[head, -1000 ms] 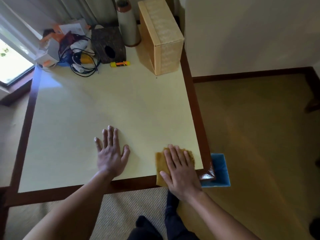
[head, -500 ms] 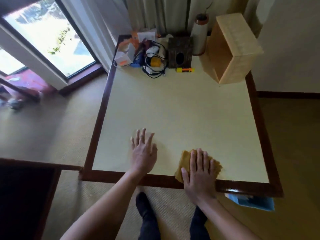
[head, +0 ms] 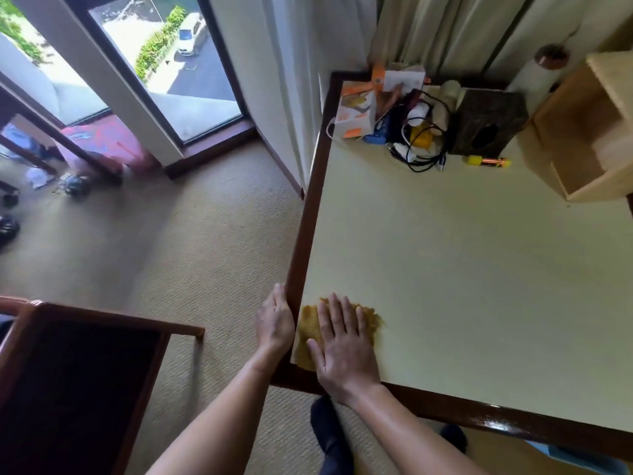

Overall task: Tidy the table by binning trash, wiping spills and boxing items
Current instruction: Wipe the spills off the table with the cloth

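A mustard-yellow cloth [head: 308, 323] lies flat at the near left corner of the cream table [head: 462, 269]. My right hand [head: 342, 347] presses on it with straight, spread fingers. My left hand [head: 275, 320] is off the tabletop, held against the dark wooden left edge of the table beside the cloth, fingers together; how far they curl under the rim is hidden. At the far end sit a clutter of cables and small items [head: 414, 135], an orange-and-white box [head: 354, 114], a yellow-orange marker [head: 488, 161] and an open wooden box [head: 582, 132] on its side.
A dark tissue box [head: 486, 123] and a white roll [head: 537, 73] stand at the back by the curtains. A dark wooden chair [head: 75, 378] is at lower left on the carpet. A blue bin [head: 582, 457] shows under the table's near right edge.
My right hand has slid the cloth leftward along the near edge to the left corner. My left hand has left the tabletop and gone to the table's left edge. The view has swung left.
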Demonstrator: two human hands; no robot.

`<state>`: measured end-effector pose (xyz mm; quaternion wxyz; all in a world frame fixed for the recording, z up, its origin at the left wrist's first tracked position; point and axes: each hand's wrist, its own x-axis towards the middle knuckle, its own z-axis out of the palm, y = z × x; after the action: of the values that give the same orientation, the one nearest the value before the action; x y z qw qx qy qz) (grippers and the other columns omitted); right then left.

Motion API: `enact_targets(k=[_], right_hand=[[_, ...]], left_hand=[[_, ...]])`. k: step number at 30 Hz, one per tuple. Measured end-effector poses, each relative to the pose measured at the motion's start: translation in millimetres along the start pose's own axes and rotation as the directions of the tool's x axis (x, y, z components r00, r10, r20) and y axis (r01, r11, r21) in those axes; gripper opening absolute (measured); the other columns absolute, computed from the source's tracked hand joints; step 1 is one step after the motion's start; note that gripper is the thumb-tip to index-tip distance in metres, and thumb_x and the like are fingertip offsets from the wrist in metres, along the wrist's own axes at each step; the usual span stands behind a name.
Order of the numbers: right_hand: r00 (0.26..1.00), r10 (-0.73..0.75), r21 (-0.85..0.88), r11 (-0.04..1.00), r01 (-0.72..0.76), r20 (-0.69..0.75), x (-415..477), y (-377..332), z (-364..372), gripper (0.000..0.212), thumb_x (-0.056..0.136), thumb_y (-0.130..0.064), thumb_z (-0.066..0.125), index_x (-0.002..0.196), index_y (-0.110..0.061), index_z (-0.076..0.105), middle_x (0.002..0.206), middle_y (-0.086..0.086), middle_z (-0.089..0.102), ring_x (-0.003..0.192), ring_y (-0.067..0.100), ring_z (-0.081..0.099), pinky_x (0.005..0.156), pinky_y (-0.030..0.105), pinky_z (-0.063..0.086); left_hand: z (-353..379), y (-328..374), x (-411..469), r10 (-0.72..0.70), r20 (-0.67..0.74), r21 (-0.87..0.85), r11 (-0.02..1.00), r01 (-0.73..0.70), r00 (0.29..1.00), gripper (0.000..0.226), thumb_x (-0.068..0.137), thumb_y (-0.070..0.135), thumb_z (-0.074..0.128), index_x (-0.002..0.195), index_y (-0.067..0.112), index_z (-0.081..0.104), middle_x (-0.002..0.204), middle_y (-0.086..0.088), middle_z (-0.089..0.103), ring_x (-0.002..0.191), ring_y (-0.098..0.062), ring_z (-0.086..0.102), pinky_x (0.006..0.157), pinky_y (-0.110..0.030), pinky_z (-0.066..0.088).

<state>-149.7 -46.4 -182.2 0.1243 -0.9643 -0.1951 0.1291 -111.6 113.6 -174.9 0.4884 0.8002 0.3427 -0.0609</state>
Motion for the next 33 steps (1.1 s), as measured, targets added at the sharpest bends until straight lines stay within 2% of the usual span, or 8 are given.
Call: enact_targets(k=[3, 6, 9, 14, 20, 26, 30, 33], right_hand=[[1.0, 0.01, -0.007, 1.0, -0.01, -0.012, 54, -2, -9, 0.073, 0.102, -0.055, 0.029, 0.162, -0.015, 0.016, 0.17, 0.011, 0.007, 0.158, 0.029, -0.001, 0.125, 0.052, 0.003], [0.996, 0.088, -0.019, 0.996, -0.088, -0.026, 126, 8, -29, 0.076, 0.099, -0.056, 0.024, 0.162, -0.014, 0.017, 0.17, 0.013, 0.01, 0.158, 0.03, 0.004, 0.125, 0.051, 0.0], [0.989, 0.144, -0.049, 0.988, -0.145, -0.032, 205, 25, -54, 0.077, 0.1, -0.058, 0.017, 0.163, -0.016, 0.007, 0.171, 0.011, 0.002, 0.158, 0.029, -0.002, 0.126, 0.051, -0.001], [0.976, 0.215, -0.106, 0.97, -0.217, -0.03, 299, 47, -80, 0.075, 0.101, -0.059, 0.01, 0.162, -0.017, -0.004, 0.171, 0.01, -0.007, 0.157, 0.029, -0.01, 0.126, 0.051, -0.004], [0.985, 0.155, -0.051, 0.986, -0.159, -0.08, 205, 15, -44, 0.076, 0.1, -0.056, 0.021, 0.162, -0.012, 0.013, 0.17, 0.015, 0.01, 0.157, 0.032, 0.005, 0.126, 0.053, 0.006], [0.997, 0.063, -0.085, 0.994, -0.066, -0.035, 17, -26, 3, 0.074, 0.103, -0.054, 0.03, 0.162, -0.011, 0.014, 0.17, 0.014, 0.005, 0.158, 0.032, 0.002, 0.124, 0.056, 0.014], [1.0, -0.019, -0.143, 0.99, 0.017, -0.007, 26, -2, 0, 0.075, 0.102, -0.057, 0.026, 0.162, -0.013, 0.015, 0.171, 0.011, 0.003, 0.158, 0.029, 0.0, 0.125, 0.055, 0.012], [0.988, 0.144, -0.093, 0.984, -0.149, -0.061, 83, 12, -13, 0.076, 0.101, -0.057, 0.024, 0.162, -0.013, 0.018, 0.17, 0.013, 0.009, 0.158, 0.03, 0.002, 0.126, 0.053, 0.005]], left_hand=[[0, -1, 13, -0.098, 0.145, -0.093, 0.989, 0.112, 0.985, 0.069, 0.105, 0.064, 0.022, 0.143, 0.021, 0.061, 0.144, -0.004, 0.063, 0.137, -0.021, 0.055, 0.121, -0.045, 0.037], [6, -5, 16, -0.083, 0.149, 0.021, 0.997, 0.081, 0.985, 0.054, 0.113, 0.041, 0.025, 0.157, 0.015, 0.041, 0.161, -0.005, 0.043, 0.15, -0.02, 0.037, 0.124, -0.031, 0.023], [10, -10, 16, -0.097, 0.112, 0.072, 0.993, 0.089, 0.989, 0.052, 0.113, 0.039, 0.022, 0.156, 0.019, 0.042, 0.159, -0.006, 0.048, 0.147, -0.024, 0.042, 0.115, -0.028, 0.029], [10, -12, 20, -0.1, 0.099, 0.082, 0.992, 0.092, 0.99, 0.065, 0.1, 0.066, 0.014, 0.146, 0.041, 0.053, 0.138, -0.001, 0.067, 0.127, -0.029, 0.061, 0.107, -0.044, 0.047], [4, -5, 20, -0.119, 0.114, -0.048, 0.991, 0.125, 0.986, 0.052, 0.109, 0.054, 0.028, 0.143, 0.032, 0.06, 0.142, 0.003, 0.065, 0.134, -0.023, 0.057, 0.109, -0.034, 0.04], [1, -5, 21, -0.175, 0.118, -0.356, 0.912, 0.206, 0.978, 0.036, 0.107, 0.044, 0.05, 0.107, 0.022, 0.079, 0.101, 0.009, 0.08, 0.105, -0.013, 0.073, 0.096, -0.031, 0.055], [-4, 1, 18, -0.159, 0.185, -0.446, 0.866, 0.227, 0.97, 0.035, 0.108, 0.036, 0.05, 0.117, 0.013, 0.076, 0.107, 0.0, 0.08, 0.107, -0.017, 0.073, 0.096, -0.027, 0.055], [-5, 0, 17, -0.115, 0.222, -0.416, 0.887, 0.201, 0.968, 0.041, 0.11, 0.04, 0.044, 0.126, 0.016, 0.073, 0.114, 0.002, 0.078, 0.11, -0.01, 0.072, 0.103, -0.03, 0.053]])
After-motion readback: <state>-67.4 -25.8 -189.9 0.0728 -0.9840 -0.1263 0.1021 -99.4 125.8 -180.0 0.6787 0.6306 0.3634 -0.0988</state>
